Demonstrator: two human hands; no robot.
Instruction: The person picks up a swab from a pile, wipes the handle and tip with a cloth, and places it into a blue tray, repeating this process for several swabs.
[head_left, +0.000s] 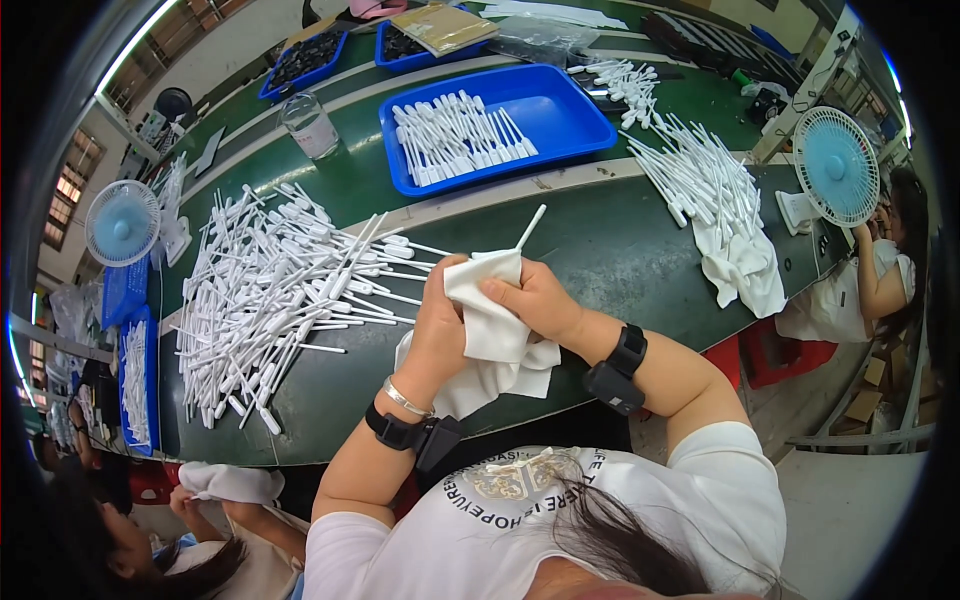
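Observation:
A white cloth (pixel 492 322) is bunched between my two hands above the near edge of the green table. My left hand (pixel 438 325) is closed around its left side. On the other side, my right hand (pixel 545 300) grips the cloth with the thumb pressed on top. A thin white plastic stick (pixel 532 227) pokes up out of the cloth's top; its lower part is hidden in the folds. Just left of my hands lies a big loose heap of similar white sticks (pixel 270 300), each with a thicker end.
A blue tray (pixel 560 110) holds a row of sticks. More sticks (pixel 700 170) lie at right, partly over another white cloth (pixel 745 270). Fans (pixel 836 165) stand at both sides; a clear bottle (pixel 310 128) stands behind the heap. Co-workers sit at left and right.

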